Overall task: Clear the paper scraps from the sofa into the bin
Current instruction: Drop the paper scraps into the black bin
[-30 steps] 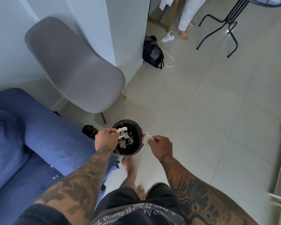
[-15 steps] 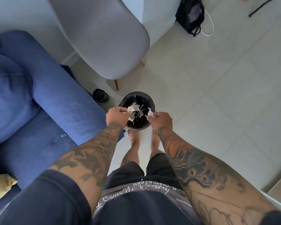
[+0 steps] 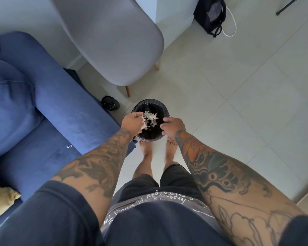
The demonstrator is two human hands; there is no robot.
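Note:
A small round bin [image 3: 160,105] with a black liner stands on the floor by my feet, next to the blue sofa [image 3: 64,110]. White paper scraps [image 3: 151,118] lie or fall inside it. My left hand [image 3: 132,121] is over the bin's left rim, its fingers curled round a few scraps. Over the right rim my right hand [image 3: 173,127] hangs with loosely bent fingers and no scrap showing in it. One tiny white scrap [image 3: 69,146] lies on the sofa seat.
A grey shell chair [image 3: 114,41] stands just behind the bin. A black round object [image 3: 110,103] sits on the floor between sofa and chair. A black bag [image 3: 210,15] leans by the wall, and a yellow cushion [image 3: 0,194] lies on the sofa at lower left.
My view tilted down and nearer to the bin. The scrap that my right hand pinched is no longer in it. Both hands came over the bin's opening.

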